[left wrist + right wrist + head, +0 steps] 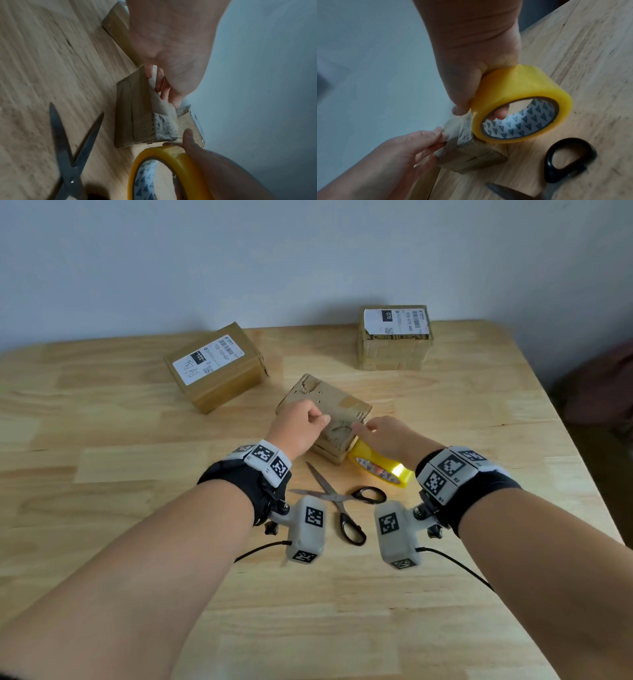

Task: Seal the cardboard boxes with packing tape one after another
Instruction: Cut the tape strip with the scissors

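Observation:
A small worn cardboard box lies mid-table. My left hand rests on its top, and its thumb and fingers pinch the free end of a clear tape strip against the box. My right hand grips the yellow packing tape roll at the box's near right corner, one finger through the core. In the left wrist view, the strip runs from the roll over the box edge.
Open scissors with black handles lie just in front of the box, between my wrists. A labelled box sits at the back left and another labelled box at the back right. The wooden table ends at the wall.

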`<move>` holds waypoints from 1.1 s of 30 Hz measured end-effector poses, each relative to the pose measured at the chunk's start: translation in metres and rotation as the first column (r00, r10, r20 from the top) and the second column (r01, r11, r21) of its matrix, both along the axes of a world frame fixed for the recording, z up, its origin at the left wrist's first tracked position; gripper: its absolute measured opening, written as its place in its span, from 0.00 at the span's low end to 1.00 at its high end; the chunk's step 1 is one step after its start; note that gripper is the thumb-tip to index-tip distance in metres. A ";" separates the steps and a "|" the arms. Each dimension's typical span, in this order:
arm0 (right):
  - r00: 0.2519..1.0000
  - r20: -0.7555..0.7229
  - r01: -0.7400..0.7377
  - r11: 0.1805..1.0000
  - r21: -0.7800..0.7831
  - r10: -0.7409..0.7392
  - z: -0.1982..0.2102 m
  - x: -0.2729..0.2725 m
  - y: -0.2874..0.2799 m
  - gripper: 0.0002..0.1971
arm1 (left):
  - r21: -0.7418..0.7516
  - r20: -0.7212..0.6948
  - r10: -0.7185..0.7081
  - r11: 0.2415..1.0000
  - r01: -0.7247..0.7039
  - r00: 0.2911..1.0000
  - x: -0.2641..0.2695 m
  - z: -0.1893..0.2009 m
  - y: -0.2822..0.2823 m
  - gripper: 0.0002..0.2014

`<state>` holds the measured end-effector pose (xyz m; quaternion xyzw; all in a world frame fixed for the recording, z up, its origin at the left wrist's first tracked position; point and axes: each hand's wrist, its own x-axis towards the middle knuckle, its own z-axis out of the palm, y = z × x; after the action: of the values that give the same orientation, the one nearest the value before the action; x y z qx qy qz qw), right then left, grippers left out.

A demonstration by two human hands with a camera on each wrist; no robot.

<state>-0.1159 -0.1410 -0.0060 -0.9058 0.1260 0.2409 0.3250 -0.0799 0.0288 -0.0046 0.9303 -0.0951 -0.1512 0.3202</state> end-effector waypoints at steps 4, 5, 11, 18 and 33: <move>0.997 0.060 0.059 0.998 -0.017 -0.057 -0.009 -0.003 -0.003 0.25 | 0.041 0.011 -0.005 0.999 0.004 1.000 0.004 0.001 0.001 0.15; 0.994 0.074 0.087 0.996 -0.023 -0.085 -0.010 -0.004 -0.003 0.26 | 0.069 0.028 -0.009 0.998 0.007 1.000 0.004 -0.002 0.001 0.17; 0.986 0.104 0.146 0.976 -0.160 -0.130 -0.011 0.004 0.000 0.27 | 0.211 0.124 0.013 0.977 -0.039 0.992 0.007 -0.013 -0.007 0.19; 0.989 0.075 0.141 0.966 -0.217 -0.127 -0.007 0.014 0.000 0.25 | 0.337 0.159 -0.030 0.941 -0.026 0.987 0.012 -0.021 -0.010 0.17; 0.991 0.086 0.121 0.946 -0.301 -0.100 -0.017 0.012 0.004 0.28 | 0.303 0.373 -0.006 0.946 -0.116 0.928 0.011 -0.022 0.005 0.19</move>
<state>-0.1041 -0.1365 -0.0227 -0.9445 0.2010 0.1684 0.1981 -0.0686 0.0340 -0.0262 0.9839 -0.1013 0.0221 0.1456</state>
